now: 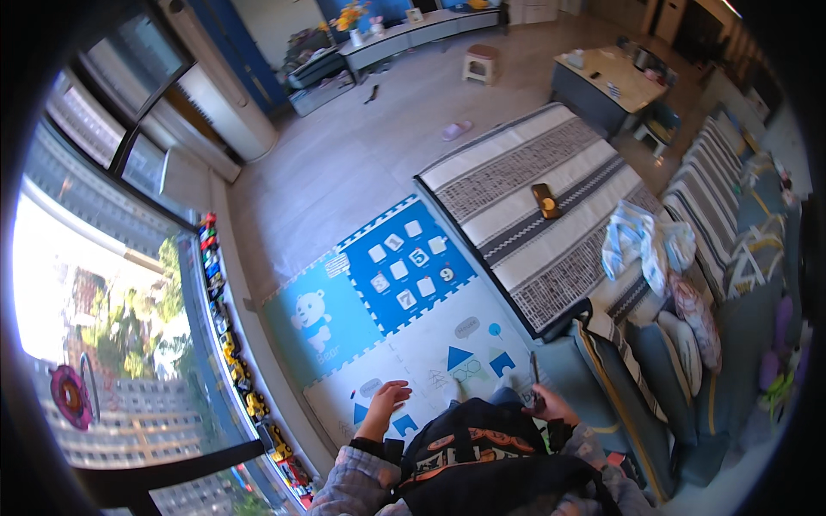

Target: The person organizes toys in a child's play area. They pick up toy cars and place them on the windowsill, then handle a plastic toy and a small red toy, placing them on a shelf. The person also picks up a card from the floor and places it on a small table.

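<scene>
My left hand [389, 402] hovers above the pale foam play mat [423, 351], its fingers loosely stretched out and nothing in them. My right hand [555, 407] is closed around a thin dark stick-like object [534, 370] that points away from me; its exact kind is too small to make out. Between my forearms, black cloth with an orange pattern [469, 440] covers my front. Printed houses and shapes lie under and ahead of my hands on the mat.
A bed-like seat with a striped cover [516, 202] stands to the right, bearing crumpled cloth [632, 245] and a brown item [545, 201]. Toy vehicles [231, 357] line the window sill at left. Farther off are a stool [480, 65], a slipper [457, 130] and a table [615, 79].
</scene>
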`<state>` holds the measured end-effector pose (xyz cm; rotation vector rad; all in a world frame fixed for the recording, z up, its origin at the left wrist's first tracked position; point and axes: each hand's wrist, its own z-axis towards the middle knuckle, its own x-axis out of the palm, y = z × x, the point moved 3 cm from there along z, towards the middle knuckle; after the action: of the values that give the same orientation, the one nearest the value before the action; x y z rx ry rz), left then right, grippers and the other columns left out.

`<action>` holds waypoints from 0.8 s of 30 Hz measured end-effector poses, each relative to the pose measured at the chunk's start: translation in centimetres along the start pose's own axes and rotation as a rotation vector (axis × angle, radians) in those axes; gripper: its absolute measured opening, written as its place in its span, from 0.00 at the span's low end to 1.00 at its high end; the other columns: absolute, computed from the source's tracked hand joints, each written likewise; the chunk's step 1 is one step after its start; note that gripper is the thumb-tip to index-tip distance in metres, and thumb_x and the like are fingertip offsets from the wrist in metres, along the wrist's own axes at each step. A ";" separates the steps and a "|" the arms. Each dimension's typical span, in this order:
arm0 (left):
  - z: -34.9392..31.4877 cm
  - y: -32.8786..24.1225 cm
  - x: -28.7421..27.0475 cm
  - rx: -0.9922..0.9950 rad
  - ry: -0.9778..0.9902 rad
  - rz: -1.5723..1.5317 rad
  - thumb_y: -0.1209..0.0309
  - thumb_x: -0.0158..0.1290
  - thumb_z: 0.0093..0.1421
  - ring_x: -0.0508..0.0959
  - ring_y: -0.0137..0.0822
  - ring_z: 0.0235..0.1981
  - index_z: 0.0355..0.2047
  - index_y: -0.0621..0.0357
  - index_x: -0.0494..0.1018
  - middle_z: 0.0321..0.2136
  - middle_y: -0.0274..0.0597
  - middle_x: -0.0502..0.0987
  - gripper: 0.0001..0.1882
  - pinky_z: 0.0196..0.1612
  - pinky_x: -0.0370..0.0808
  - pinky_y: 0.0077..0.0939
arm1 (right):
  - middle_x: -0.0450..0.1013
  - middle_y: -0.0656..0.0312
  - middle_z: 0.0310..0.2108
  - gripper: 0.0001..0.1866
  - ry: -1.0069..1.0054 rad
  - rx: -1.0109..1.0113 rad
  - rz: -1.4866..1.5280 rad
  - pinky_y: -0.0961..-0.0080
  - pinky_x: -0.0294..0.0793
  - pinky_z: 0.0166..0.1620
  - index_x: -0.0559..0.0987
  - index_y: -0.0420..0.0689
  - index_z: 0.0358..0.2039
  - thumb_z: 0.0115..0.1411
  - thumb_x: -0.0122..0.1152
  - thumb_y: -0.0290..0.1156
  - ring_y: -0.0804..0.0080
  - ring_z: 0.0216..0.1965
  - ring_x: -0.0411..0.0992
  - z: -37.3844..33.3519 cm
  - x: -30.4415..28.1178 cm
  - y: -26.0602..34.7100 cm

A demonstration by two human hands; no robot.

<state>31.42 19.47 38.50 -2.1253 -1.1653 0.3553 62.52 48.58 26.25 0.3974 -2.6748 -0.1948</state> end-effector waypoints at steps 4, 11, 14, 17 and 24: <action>-2.3 1.0 0.2 -0.057 0.036 -0.596 0.64 0.42 0.66 0.75 0.35 0.41 0.46 0.58 0.71 0.37 0.41 0.76 0.15 0.46 0.71 0.29 | 0.69 0.60 0.20 0.17 0.031 -0.151 -0.319 0.49 0.77 0.37 0.73 0.47 0.24 0.56 0.64 0.46 0.59 0.25 0.71 3.9 1.1 7.7; -1.9 -4.4 2.7 0.176 -0.181 -0.860 0.66 0.45 0.65 0.76 0.34 0.40 0.47 0.59 0.70 0.37 0.40 0.76 0.14 0.44 0.73 0.28 | 0.71 0.56 0.43 0.38 -0.185 0.005 -0.636 0.64 0.77 0.35 0.65 0.49 0.58 0.52 0.62 0.56 0.59 0.37 0.74 13.1 3.2 20.0; -1.6 -8.0 5.0 0.188 -0.164 -0.785 0.66 0.44 0.65 0.77 0.34 0.40 0.48 0.59 0.70 0.37 0.41 0.77 0.14 0.44 0.73 0.27 | 0.72 0.53 0.49 0.41 -0.376 0.091 -1.027 0.68 0.75 0.39 0.69 0.37 0.55 0.48 0.65 0.54 0.69 0.41 0.74 13.8 4.7 25.5; -2.1 -10.5 6.8 0.111 -0.271 -0.559 0.67 0.43 0.66 0.77 0.34 0.40 0.48 0.60 0.70 0.37 0.42 0.78 0.14 0.45 0.73 0.27 | 0.72 0.45 0.45 0.45 -0.401 -0.016 -1.218 0.65 0.75 0.46 0.74 0.28 0.46 0.38 0.70 0.56 0.56 0.46 0.73 13.3 6.0 29.6; -3.1 -13.7 7.0 0.036 -0.400 -0.457 0.65 0.43 0.68 0.77 0.34 0.43 0.49 0.58 0.70 0.39 0.41 0.78 0.15 0.48 0.71 0.26 | 0.52 0.36 0.55 0.55 -0.877 -0.214 -1.258 0.56 0.70 0.53 0.53 0.23 0.55 0.39 0.70 0.50 0.43 0.52 0.64 17.0 3.8 33.2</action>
<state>28.30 28.95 50.60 -1.7291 -1.8096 0.5962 43.68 80.21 18.99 2.2746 -2.5932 -1.2152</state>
